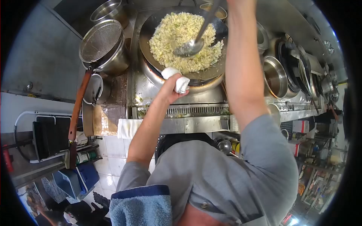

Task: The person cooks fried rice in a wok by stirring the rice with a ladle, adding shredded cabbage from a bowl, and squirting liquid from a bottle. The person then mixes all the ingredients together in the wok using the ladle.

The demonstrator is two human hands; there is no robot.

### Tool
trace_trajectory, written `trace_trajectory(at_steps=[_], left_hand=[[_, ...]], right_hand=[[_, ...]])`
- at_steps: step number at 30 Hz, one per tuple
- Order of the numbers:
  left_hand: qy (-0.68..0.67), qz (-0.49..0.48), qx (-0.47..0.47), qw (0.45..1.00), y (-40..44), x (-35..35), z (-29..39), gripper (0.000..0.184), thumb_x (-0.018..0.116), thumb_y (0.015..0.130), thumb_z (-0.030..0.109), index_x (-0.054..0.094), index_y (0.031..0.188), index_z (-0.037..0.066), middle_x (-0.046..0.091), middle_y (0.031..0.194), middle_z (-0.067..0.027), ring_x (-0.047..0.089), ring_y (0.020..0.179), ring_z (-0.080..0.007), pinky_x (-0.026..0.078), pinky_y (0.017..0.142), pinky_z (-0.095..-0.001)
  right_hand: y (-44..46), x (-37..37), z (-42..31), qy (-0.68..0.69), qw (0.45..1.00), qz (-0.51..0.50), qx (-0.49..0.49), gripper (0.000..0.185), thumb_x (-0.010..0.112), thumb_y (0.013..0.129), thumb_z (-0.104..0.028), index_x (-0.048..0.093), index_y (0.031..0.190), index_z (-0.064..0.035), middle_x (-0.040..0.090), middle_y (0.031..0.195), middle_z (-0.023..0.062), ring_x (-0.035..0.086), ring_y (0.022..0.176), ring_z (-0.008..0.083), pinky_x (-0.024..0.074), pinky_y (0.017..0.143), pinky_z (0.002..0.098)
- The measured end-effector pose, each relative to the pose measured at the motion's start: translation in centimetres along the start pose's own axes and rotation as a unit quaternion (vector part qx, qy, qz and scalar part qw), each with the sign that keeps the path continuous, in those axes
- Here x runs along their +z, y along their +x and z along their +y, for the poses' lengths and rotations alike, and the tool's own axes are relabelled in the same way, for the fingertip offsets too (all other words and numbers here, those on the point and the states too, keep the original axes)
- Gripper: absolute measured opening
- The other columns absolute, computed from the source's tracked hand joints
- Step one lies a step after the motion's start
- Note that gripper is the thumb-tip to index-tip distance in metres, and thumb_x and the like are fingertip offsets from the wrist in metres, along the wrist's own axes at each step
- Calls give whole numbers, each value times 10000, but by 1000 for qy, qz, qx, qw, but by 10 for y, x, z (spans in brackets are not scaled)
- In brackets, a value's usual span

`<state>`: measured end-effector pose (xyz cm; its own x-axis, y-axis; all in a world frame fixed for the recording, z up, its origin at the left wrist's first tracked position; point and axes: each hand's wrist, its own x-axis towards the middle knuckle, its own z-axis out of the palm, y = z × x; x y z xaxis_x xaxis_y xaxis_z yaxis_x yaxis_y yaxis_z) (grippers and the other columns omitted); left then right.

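Note:
A wok [145,47] of fried rice [171,37], pale with yellow and green bits, sits on the stove burner. My left hand [172,90] is closed round a folded white cloth [182,85] against the wok's near rim; any wok handle beneath is hidden. The bowl of a metal ladle [189,48] rests in the rice right of the middle, and its handle slants up out of the frame. My right hand [241,2] is at the top edge beside that handle, mostly cut off. My right arm stretches across the wok's right side, and the ladle is held up from there.
On the left, a wire strainer [102,40] with a long wooden handle lies over a steel pot [115,60]. Another pot [275,77] and several pans stand at the right. A white towel [129,128] hangs at the steel counter edge [203,124].

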<state>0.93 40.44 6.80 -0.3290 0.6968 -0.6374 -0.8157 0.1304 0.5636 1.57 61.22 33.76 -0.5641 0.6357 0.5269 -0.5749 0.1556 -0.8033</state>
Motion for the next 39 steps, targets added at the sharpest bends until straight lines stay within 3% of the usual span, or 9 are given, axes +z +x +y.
trace_trajectory(at_steps=[3, 9, 11, 17, 22, 25, 29, 34, 39], left_hand=[[-13, -10, 11, 1000, -3, 3, -2, 171, 539, 820, 269, 535, 902, 119, 593, 792, -45, 585, 697, -193, 516, 655, -391], [6, -17, -2, 1000, -1, -4, -5, 186, 536, 817, 281, 528, 921, 127, 602, 814, -46, 593, 696, -198, 517, 638, -398], [1, -21, 5, 1000, -2, -3, -6, 201, 529, 828, 304, 535, 934, 133, 605, 804, -37, 594, 685, -191, 519, 602, -387], [19, -34, -12, 999, 9, -12, -10, 235, 518, 831, 339, 543, 951, 138, 613, 801, -41, 617, 696, -211, 514, 625, -386], [-12, -31, -22, 999, 6, -11, -11, 211, 515, 841, 341, 535, 955, 165, 603, 806, -27, 603, 706, -199, 514, 663, -375], [7, -28, -17, 999, 1, -7, -7, 203, 517, 843, 338, 534, 944, 163, 596, 801, -17, 596, 713, -185, 516, 671, -375], [-2, -8, -18, 1000, 2, -6, -9, 184, 534, 833, 329, 546, 912, 163, 595, 804, -10, 593, 714, -184, 515, 667, -373], [-13, -78, 17, 997, 25, -11, -2, 125, 543, 820, 198, 545, 883, 89, 592, 738, -74, 603, 670, -236, 513, 577, -348], [-150, 69, 128, 978, -62, 27, -83, 129, 516, 842, 147, 522, 962, 98, 593, 831, -51, 598, 695, -184, 517, 583, -315]], right_hand=[[-71, 8, 64, -111, 972, 201, -56, 244, 548, 788, -108, 427, 576, -121, 355, 445, -31, 343, 319, 110, 273, 313, 256], [-86, -20, -24, -17, 995, 71, -67, 335, 552, 784, 7, 376, 523, -107, 361, 438, -24, 314, 345, 75, 227, 349, 223], [-131, -20, 36, -128, 970, 127, -165, 344, 548, 797, 3, 351, 540, -111, 340, 450, -34, 291, 365, 77, 219, 372, 226], [-99, -45, 7, 1, 993, 115, -6, 170, 551, 824, -32, 491, 667, -52, 334, 490, -45, 313, 369, 90, 238, 367, 235], [-59, -45, 50, 30, 986, 16, -164, 224, 578, 745, 38, 449, 591, -62, 384, 454, -13, 328, 349, 70, 243, 350, 239], [-15, -41, -24, -3, 985, 93, -148, 210, 574, 749, 12, 441, 601, -55, 371, 451, -5, 332, 354, 82, 244, 349, 249], [-14, -51, 78, 74, 965, 233, -100, 207, 573, 750, -12, 438, 602, -63, 356, 445, -23, 323, 333, 86, 231, 345, 248], [-38, -22, -13, 69, 996, 49, 35, 231, 566, 743, -17, 419, 580, -89, 354, 451, -26, 333, 329, 85, 256, 331, 253], [-18, -41, 29, 35, 980, 195, -26, 221, 552, 734, -31, 421, 559, -65, 346, 448, -28, 350, 336, 83, 263, 328, 247]])
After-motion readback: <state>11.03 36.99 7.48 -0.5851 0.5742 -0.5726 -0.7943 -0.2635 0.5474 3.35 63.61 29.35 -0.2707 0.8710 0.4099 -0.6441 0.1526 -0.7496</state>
